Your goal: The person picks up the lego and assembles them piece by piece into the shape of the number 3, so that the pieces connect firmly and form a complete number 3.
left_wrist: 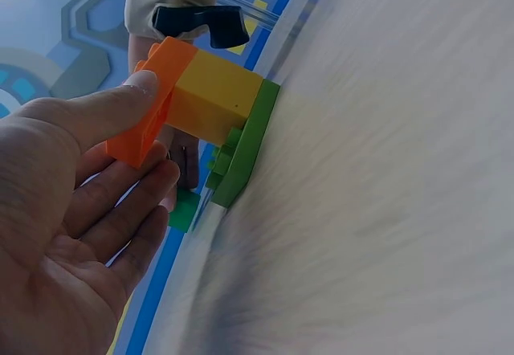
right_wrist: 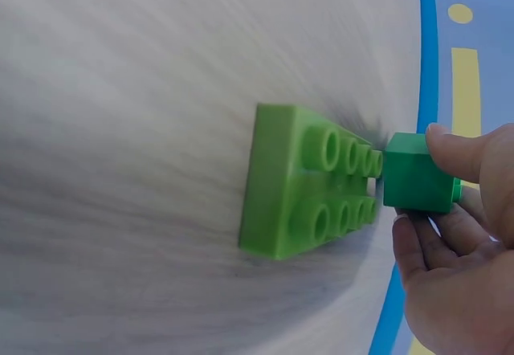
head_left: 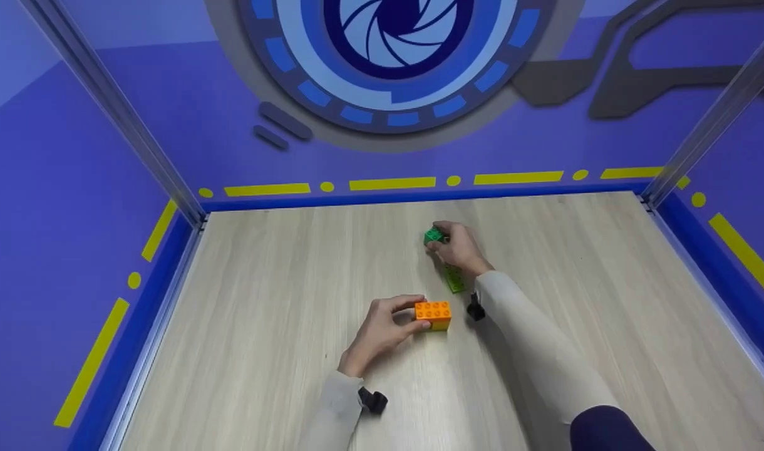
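Note:
My left hand pinches an orange brick between thumb and forefinger. It is stacked on a yellow brick standing on the wooden table. In the left wrist view my thumb lies on the orange brick above the yellow brick. Just beyond, a flat light green plate lies studs up. At its far end my right hand grips a small dark green brick. In the right wrist view the dark green brick sits at the end studs of the plate; contact is unclear.
Blue walls with yellow dashes close the table in at the back and on both sides. Metal posts stand at the back corners. Black straps sit on both wrists. Bare wood stretches left and right of the bricks.

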The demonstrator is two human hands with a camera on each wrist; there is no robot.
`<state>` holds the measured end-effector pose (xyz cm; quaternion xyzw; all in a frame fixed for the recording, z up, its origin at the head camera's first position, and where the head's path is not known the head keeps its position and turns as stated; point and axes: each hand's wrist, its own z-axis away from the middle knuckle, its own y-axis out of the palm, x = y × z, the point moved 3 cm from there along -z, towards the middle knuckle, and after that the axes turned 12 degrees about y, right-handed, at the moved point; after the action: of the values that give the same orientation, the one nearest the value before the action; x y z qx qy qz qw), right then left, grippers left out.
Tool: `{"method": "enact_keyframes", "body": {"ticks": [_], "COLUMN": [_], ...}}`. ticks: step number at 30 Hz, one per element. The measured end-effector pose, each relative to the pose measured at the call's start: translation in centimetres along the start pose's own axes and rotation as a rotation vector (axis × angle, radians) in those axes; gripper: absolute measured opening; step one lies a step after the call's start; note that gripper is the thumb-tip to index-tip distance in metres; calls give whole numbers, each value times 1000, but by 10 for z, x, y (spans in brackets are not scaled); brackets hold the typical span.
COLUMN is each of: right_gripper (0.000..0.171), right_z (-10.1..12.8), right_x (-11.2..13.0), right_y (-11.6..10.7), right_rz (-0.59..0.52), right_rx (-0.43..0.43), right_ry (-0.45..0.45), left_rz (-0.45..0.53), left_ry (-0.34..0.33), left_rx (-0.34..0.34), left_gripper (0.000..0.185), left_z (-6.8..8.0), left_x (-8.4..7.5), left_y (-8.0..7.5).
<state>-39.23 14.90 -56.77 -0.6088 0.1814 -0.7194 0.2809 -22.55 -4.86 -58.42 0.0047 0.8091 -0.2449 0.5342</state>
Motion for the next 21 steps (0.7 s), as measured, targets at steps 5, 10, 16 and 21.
{"method": "enact_keyframes", "body": {"ticks": [5,10,16,21], "right_gripper": [55,54,52,49], "right_z": [4,11,20,27], "right_x": [4,8,9,16], "right_y": [-5,-13,-21,-28], "right_rz": [-11,-50,-32,-12], "right_rx": [7,30,36,29], "right_ry": [59,61,-3,-64], "left_rz": [10,12,-13,-11], "left_ry": [-1,-4,-17,-21], "left_rx": [1,-3,4,-2], "left_gripper": [54,53,52,50], "left_z": [0,0,1,0], "left_x": [0,-3,-3,-2], "left_y": [1,0,1,0]}}
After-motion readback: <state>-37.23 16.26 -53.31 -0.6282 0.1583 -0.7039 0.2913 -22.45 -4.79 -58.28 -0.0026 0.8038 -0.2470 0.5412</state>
